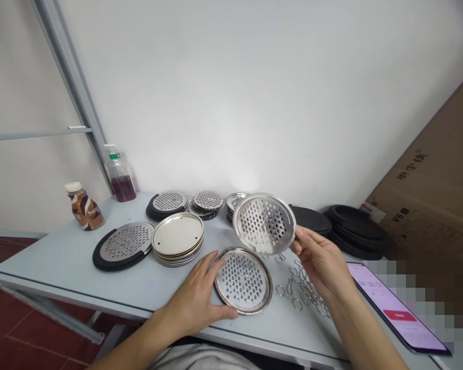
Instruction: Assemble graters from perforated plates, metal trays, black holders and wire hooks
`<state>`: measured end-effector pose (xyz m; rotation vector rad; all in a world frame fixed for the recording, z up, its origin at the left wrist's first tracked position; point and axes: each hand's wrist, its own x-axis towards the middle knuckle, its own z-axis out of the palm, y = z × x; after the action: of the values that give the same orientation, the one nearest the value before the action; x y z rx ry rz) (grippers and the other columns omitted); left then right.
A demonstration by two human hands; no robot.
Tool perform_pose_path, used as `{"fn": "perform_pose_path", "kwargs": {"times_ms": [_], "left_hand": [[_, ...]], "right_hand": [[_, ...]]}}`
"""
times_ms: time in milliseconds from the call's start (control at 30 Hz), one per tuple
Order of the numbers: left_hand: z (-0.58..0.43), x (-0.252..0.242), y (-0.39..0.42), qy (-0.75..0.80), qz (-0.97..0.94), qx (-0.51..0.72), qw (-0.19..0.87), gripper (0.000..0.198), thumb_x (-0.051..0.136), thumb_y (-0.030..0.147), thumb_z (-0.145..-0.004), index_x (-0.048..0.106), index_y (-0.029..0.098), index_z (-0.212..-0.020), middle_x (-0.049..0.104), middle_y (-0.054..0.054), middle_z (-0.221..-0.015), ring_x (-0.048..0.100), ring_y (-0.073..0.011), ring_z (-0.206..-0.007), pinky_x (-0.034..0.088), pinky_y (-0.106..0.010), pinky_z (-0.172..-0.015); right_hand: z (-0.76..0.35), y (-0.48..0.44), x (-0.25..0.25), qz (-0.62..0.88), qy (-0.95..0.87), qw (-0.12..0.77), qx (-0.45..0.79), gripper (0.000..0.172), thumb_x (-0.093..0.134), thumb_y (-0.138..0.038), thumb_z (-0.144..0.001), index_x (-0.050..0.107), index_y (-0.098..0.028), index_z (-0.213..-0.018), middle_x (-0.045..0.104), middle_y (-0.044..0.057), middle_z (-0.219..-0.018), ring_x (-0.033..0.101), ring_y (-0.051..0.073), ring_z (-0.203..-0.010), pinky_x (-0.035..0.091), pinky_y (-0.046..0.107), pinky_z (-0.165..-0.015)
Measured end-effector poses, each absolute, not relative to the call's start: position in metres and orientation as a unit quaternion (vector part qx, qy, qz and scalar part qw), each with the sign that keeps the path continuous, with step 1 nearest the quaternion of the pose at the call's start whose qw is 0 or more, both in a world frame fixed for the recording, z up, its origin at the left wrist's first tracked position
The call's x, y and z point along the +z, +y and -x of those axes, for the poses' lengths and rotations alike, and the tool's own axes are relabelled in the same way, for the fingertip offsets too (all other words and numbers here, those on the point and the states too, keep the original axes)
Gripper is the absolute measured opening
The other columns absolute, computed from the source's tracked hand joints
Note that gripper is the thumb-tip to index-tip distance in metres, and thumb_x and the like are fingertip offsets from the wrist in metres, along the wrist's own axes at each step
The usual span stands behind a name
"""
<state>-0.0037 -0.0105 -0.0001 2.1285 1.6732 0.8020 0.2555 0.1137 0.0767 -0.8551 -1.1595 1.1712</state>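
Above the table, right hand holds perforated disc nearly upright.

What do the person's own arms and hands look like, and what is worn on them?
The left hand and right hand are bare: no gloves, rings or watch show, and the forearms have no sleeves. Pale grey clothing shows at the bottom of the view.
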Motion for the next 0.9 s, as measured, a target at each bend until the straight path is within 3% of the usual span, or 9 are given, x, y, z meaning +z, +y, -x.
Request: {"fn": "perform_pose_path", "kwargs": {"times_ms": [133,300,400,500,600,700,800,900], "left_hand": [[0.005,0.002,-0.012,0.584,-0.724,0.320,0.179,0.103,0.082,0.052,-0.068,0.027,0.024,-0.152,0.026,-0.017,-0.159,0.027,-0.0398,-0.145,0.031,-0.059,-0.115],[0.005,0.008,-0.014,0.593,-0.694,0.364,0.188,0.117,0.084,0.046,-0.068,0.009,0.029,-0.155,0.019,-0.012,-0.162,0.021,-0.0381,-0.147,0.028,-0.056,-0.117],[0.005,0.009,-0.013,0.604,-0.681,0.365,0.194,0.116,0.086,0.043,-0.066,0.013,0.030,-0.155,0.022,-0.011,-0.162,0.023,-0.0365,-0.147,0.029,-0.054,-0.118],[0.006,0.009,-0.011,0.603,-0.682,0.363,0.198,0.104,0.084,0.044,-0.069,0.024,0.029,-0.152,0.032,-0.010,-0.158,0.030,-0.0344,-0.145,0.030,-0.052,-0.118],[0.007,0.008,-0.009,0.599,-0.686,0.363,0.197,0.094,0.081,0.046,-0.072,0.031,0.028,-0.149,0.039,-0.009,-0.154,0.036,-0.0327,-0.142,0.031,-0.051,-0.117],[0.007,0.009,-0.009,0.594,-0.695,0.353,0.197,0.101,0.088,0.042,-0.064,0.033,0.027,-0.148,0.041,-0.010,-0.152,0.037,-0.0331,-0.140,0.031,-0.050,-0.117],[0.007,0.011,-0.008,0.589,-0.705,0.340,0.202,0.106,0.092,0.036,-0.058,0.036,0.027,-0.147,0.041,-0.009,-0.151,0.036,-0.0328,-0.140,0.031,-0.049,-0.118],[0.007,0.013,-0.007,0.595,-0.702,0.333,0.206,0.101,0.090,0.038,-0.062,0.038,0.025,-0.147,0.042,-0.010,-0.150,0.037,-0.0315,-0.139,0.031,-0.047,-0.117]], "right_hand": [[-0.259,0.101,0.054,0.335,-0.436,0.500,0.669,0.025,0.081,-0.037,-0.074,0.071,-0.015,-0.076,0.042,-0.005,-0.056,0.034,0.007,-0.052,0.034,0.019,-0.047],[-0.256,0.085,0.035,0.336,-0.372,0.428,0.752,0.027,0.084,-0.033,-0.072,0.072,-0.012,-0.084,0.038,-0.006,-0.059,0.027,0.005,-0.053,0.028,0.014,-0.044],[-0.255,0.081,0.028,0.337,-0.361,0.408,0.768,0.029,0.086,-0.031,-0.069,0.073,-0.009,-0.082,0.037,-0.006,-0.059,0.025,0.004,-0.052,0.023,0.012,-0.040],[-0.256,0.079,0.023,0.357,-0.362,0.399,0.763,0.031,0.087,-0.031,-0.067,0.075,-0.008,-0.083,0.041,-0.005,-0.057,0.027,0.004,-0.051,0.023,0.012,-0.039],[-0.258,0.078,0.019,0.390,-0.377,0.399,0.739,0.045,0.086,-0.031,-0.068,0.073,-0.014,-0.107,0.048,-0.004,-0.055,0.032,0.004,-0.047,0.027,0.014,-0.040],[-0.260,0.077,0.016,0.426,-0.432,0.404,0.684,0.060,0.081,-0.037,-0.073,0.063,-0.018,-0.127,0.054,-0.003,-0.053,0.038,0.007,-0.045,0.030,0.017,-0.040],[-0.259,0.076,0.011,0.465,-0.510,0.397,0.605,0.055,0.072,-0.044,-0.077,0.066,-0.015,-0.124,0.054,-0.003,-0.050,0.040,0.010,-0.043,0.029,0.020,-0.039],[-0.256,0.077,0.007,0.500,-0.609,0.398,0.470,0.045,0.061,-0.047,-0.084,0.072,-0.019,-0.117,0.057,-0.003,-0.049,0.047,0.013,-0.042,0.036,0.024,-0.041]]}}
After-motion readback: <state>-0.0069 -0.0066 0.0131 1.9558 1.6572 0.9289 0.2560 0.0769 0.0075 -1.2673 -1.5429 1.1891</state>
